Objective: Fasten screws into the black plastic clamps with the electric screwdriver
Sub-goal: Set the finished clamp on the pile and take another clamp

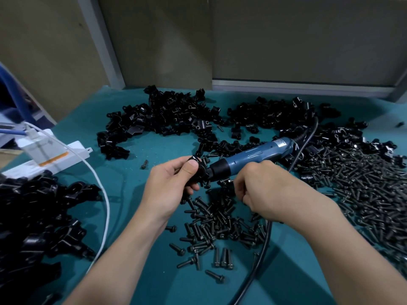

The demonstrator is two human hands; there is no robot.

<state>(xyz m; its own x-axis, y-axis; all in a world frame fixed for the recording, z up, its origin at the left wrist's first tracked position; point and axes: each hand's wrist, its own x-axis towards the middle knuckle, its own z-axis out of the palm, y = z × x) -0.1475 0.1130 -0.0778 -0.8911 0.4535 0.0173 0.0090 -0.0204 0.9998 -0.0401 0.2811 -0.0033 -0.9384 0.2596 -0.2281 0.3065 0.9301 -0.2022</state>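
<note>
My left hand (174,183) grips a black plastic clamp (198,170) between thumb and fingers, just above the table. The blue electric screwdriver (253,156) points left, and its black nose meets the clamp. My right hand (262,190) is curled round the lower part of the screwdriver's body. Whether a screw sits in the clamp is hidden by my fingers. Loose black screws (218,223) lie in a pile right below both hands.
Heaps of black clamps lie at the back (167,115), back right (273,113) and near left (37,212). A big spread of screws (363,183) covers the right side. The screwdriver's black cable (262,256) runs toward me. A white cable (105,194) and white box (48,155) sit left.
</note>
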